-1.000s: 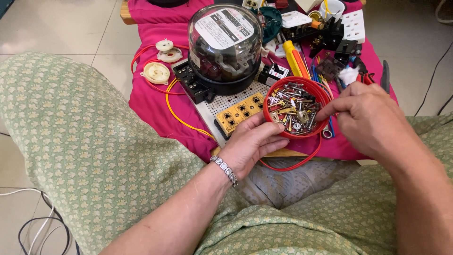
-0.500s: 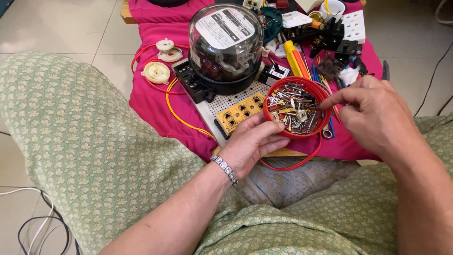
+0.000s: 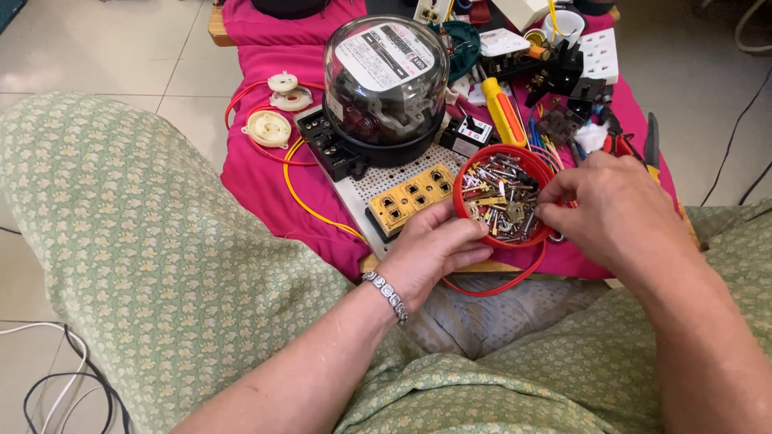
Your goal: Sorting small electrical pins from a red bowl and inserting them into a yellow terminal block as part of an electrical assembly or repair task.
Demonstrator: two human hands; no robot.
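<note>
Low wooden table (image 3: 215,26) under pink cloth (image 3: 257,173), strewn with meter (image 3: 384,76), perforated board (image 3: 366,186), tools.

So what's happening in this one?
A seated person is sorting through a red bowl full of small metal screws and fittings. The left hand steadies the bowl at its near rim, while the right hand reaches into it with its fingertips among the parts. The bowl sits on a low table with a pink cloth, beside a yellow socket strip and a glass-domed electricity meter.
</note>
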